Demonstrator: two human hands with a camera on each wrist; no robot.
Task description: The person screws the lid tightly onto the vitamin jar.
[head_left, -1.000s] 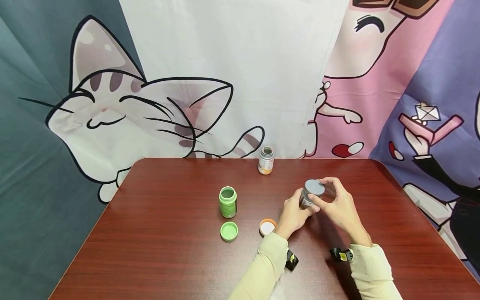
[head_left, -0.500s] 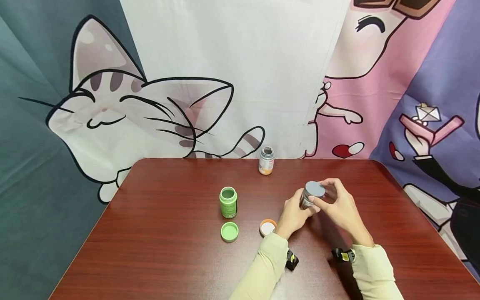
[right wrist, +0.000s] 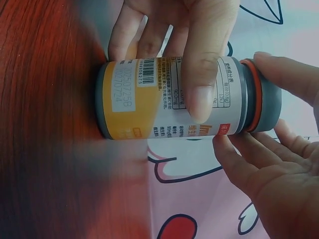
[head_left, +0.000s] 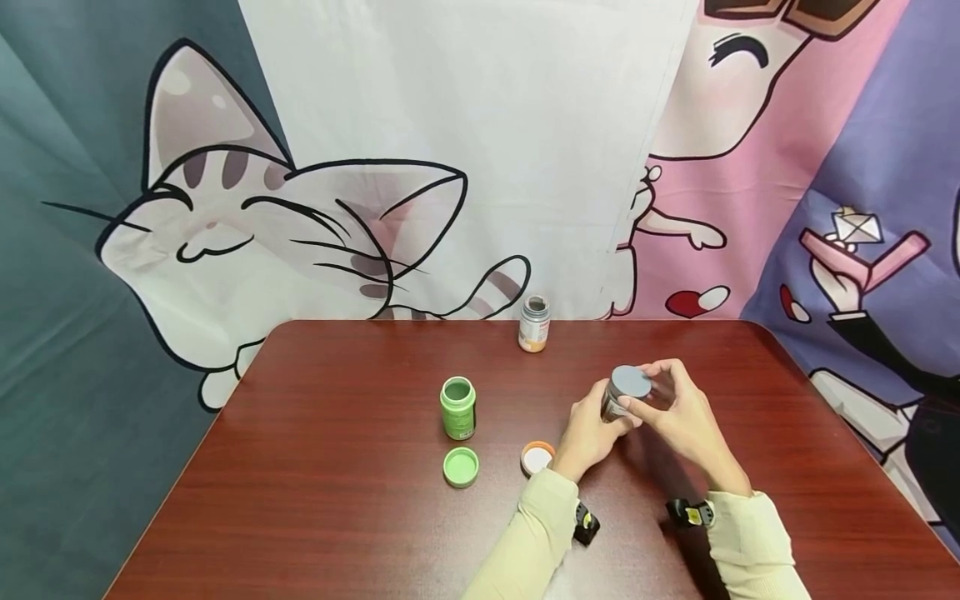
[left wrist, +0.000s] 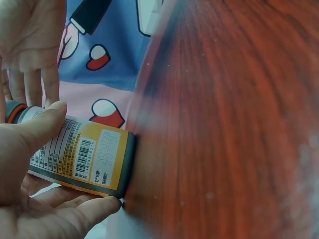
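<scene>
A grey bottle (right wrist: 169, 99) with a white and yellow-orange label stands upright at the right of the table, its base at or close to the surface. My left hand (head_left: 588, 433) grips its body, thumb across the label. At the top, my right hand (head_left: 686, 421) pinches the grey lid (head_left: 631, 382) between thumb and fingers. An orange ring (right wrist: 256, 95) shows at the lid's lower edge in the right wrist view. Whether the lid is loose, I cannot tell.
An uncapped green bottle (head_left: 458, 408) stands left, a green lid (head_left: 461, 467) lying upturned in front of it. An orange-rimmed lid (head_left: 537, 457) lies beside the left wrist. Another uncapped white and orange bottle (head_left: 534, 325) stands at the table's back edge, before the printed curtain (head_left: 480, 108).
The head view has shifted very slightly. Both hands keep their hold on the bottle and its lid in nearly the same place.
</scene>
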